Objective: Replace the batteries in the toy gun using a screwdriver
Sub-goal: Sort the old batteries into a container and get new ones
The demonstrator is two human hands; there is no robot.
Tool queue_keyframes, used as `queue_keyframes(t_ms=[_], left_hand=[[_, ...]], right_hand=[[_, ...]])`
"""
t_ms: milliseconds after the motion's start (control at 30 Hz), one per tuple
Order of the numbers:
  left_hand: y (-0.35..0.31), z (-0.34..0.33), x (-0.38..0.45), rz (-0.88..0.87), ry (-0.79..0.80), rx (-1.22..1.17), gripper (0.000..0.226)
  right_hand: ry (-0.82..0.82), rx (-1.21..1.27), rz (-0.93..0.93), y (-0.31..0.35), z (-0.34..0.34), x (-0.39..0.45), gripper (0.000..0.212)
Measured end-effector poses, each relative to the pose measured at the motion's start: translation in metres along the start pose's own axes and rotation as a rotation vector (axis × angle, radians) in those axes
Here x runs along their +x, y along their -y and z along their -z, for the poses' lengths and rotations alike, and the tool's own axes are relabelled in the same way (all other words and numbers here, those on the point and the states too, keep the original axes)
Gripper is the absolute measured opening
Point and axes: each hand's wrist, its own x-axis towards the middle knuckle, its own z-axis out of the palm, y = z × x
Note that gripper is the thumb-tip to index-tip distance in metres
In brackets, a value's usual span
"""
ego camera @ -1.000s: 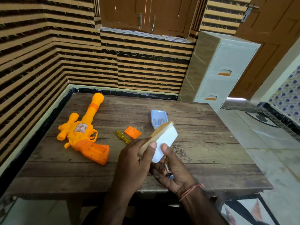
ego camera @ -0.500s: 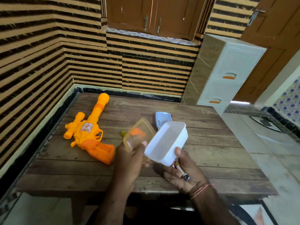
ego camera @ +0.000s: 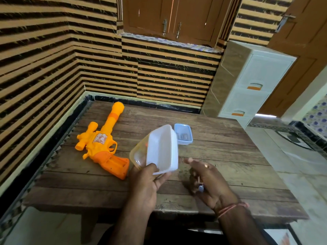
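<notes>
While the left hand (ego camera: 146,183) grips the white plastic box (ego camera: 163,149) and its clear yellowish lid (ego camera: 138,154) together, tipped up above the wooden table (ego camera: 221,156), the right hand (ego camera: 207,179) sits lower right of centre, blurred, fingers loosely curled round a battery (ego camera: 200,185) lying in the palm. Left of centre, the orange toy gun (ego camera: 104,144) lies flat on the planks, barrel aimed at the upper left, grip compartment uncovered. Just behind the white box, touching the tabletop, rests a small blue tray (ego camera: 184,134) with something grey inside.
</notes>
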Motion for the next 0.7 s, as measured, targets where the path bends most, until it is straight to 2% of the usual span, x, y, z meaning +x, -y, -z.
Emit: queue_keyframes(t_ms=[67,100,200,300,333,433,567,633,700], left_hand=[[0.003,0.002,0.007,-0.115,-0.089,0.175,0.049],[0.005,0.002,0.009,-0.153,-0.105,0.263,0.045],[0.011,-0.001,0.007,-0.242,-0.128,0.436,0.043],[0.011,-0.007,0.0,-0.324,-0.151,0.535,0.023],[0.011,-0.008,-0.001,-0.337,-0.154,0.541,0.022],[0.012,-0.008,-0.003,-0.339,-0.147,0.535,0.022],[0.014,-0.008,0.002,-0.283,-0.113,0.476,0.033],[0.015,-0.009,0.002,-0.286,-0.121,0.455,0.028],[0.018,-0.009,0.003,-0.296,-0.126,0.443,0.028]], right_hand=[[-0.233,0.037,0.101,0.014,-0.001,0.001,0.014],[-0.284,0.029,0.163,0.024,-0.005,-0.001,0.01],[-0.302,-0.156,0.394,0.051,-0.032,-0.004,0.024],[-0.252,-0.551,0.657,0.06,-0.07,-0.005,0.018],[-0.227,-0.694,0.714,0.058,-0.08,-0.004,0.015],[-0.24,-1.085,0.796,0.044,-0.095,-0.004,0.013],[-0.306,-1.527,0.768,0.022,-0.094,-0.004,0.017],[-0.313,-1.664,0.765,0.015,-0.092,-0.003,0.018],[-0.318,-1.698,0.778,0.014,-0.091,-0.004,0.02]])
